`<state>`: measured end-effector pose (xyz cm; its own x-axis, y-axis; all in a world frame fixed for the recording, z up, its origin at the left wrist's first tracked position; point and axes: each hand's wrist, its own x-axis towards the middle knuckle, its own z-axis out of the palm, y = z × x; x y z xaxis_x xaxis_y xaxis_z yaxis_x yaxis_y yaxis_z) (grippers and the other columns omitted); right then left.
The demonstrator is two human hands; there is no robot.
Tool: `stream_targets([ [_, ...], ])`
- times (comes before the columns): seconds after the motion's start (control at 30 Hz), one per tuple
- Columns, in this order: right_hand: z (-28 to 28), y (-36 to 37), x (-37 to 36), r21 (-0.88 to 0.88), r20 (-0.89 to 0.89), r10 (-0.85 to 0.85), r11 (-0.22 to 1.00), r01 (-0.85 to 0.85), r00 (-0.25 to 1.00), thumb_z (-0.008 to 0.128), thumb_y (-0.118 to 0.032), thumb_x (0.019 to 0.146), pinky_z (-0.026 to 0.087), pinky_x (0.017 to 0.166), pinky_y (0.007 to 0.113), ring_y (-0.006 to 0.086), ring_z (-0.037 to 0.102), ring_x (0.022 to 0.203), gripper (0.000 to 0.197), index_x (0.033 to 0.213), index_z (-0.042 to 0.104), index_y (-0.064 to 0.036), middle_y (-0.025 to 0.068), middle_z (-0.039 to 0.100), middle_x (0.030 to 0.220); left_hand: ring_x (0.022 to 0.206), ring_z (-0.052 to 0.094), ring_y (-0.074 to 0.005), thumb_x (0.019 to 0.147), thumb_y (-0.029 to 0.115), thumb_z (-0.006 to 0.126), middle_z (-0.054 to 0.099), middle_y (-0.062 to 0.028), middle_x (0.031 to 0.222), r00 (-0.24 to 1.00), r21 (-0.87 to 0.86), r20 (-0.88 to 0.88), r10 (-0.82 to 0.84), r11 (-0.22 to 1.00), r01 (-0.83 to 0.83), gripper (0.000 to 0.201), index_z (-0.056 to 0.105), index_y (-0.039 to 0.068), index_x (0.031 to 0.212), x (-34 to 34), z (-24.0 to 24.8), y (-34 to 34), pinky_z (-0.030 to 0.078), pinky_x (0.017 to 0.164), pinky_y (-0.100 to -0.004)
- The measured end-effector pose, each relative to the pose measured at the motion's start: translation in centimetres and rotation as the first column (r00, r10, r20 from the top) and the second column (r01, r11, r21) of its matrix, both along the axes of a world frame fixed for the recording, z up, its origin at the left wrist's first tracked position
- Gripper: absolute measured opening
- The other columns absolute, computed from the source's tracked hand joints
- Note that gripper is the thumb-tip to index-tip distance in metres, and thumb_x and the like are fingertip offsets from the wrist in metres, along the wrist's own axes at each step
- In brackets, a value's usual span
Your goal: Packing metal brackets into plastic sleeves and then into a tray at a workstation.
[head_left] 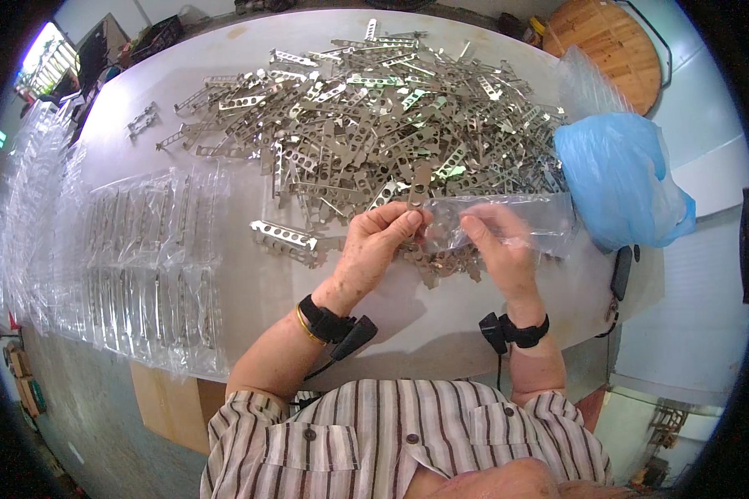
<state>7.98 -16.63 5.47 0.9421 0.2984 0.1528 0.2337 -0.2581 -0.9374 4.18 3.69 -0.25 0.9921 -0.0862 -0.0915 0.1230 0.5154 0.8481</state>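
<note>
My left hand (371, 247) pinches the lower end of a flat metal bracket (421, 176) with round holes, which stands up between thumb and fingers. Beside it, my right hand (508, 254) has thumb and fingers closed on a transparent plastic bag (549, 216) that stretches off to the right. The bag's near end reaches the left fingertips; whether any of the bracket is inside it I cannot tell. Just beyond both hands spreads a big heap of similar perforated metal brackets (349, 125). A few more brackets (285, 237) lie left of my left hand, and others sit under the hands.
Bagged brackets (154, 287) lie in rows on the left of the white table (254, 333), with stacked transparent plastic trays (33, 208) beyond them. A blue plastic bag (620, 179) stands at the right edge. Behind it leans a round wooden board (603, 50). A cardboard box (168, 403) is below the table.
</note>
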Motion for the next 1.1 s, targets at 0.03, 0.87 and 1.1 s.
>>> stream_targets([
  [0.03,-0.1,-0.1,0.1,-0.008,-0.019,-0.041,0.999,0.04,0.999,0.073,-0.018,0.093,0.049,0.08,0.027,0.0103,0.061,0.087,0.018,0.097,0.068,-0.0024,0.0017,0.068,0.092,0.087,0.064,-0.013,0.102,0.02,0.061,0.072,-0.0057,0.098,1.0,-0.031,-0.019,0.008,0.999,-0.009,0.026,0.071,-0.002,0.112,0.0,0.1,-0.1,0.053,0.08,-0.0288],
  [0.87,-1.7,-0.5,0.6,0.006,0.06,-0.126,0.992,0.126,0.99,0.078,-0.028,0.091,0.046,0.07,0.025,0.0081,0.056,0.077,0.026,0.089,0.065,-0.0051,-0.0003,0.064,0.085,0.099,0.065,-0.0176,0.103,0.017,0.057,0.069,-0.0128,0.118,0.986,-0.201,0.039,-0.165,0.965,0.169,0.022,0.07,0.0,0.109,-0.1,1.6,-0.2,0.054,0.088,-0.0325],
  [1.1,-0.4,0.0,0.0,-0.049,0.023,-0.042,0.998,0.043,0.999,0.064,-0.032,0.1,0.048,0.073,0.028,0.0112,0.059,0.081,0.031,0.092,0.065,-0.0024,0.0027,0.065,0.088,0.087,0.062,-0.0128,0.103,0.018,0.057,0.072,-0.0117,0.11,0.98,-0.219,0.038,-0.197,0.955,0.201,0.032,0.064,-0.003,0.126,-0.2,0.6,-0.2,0.052,0.085,-0.0292],
])
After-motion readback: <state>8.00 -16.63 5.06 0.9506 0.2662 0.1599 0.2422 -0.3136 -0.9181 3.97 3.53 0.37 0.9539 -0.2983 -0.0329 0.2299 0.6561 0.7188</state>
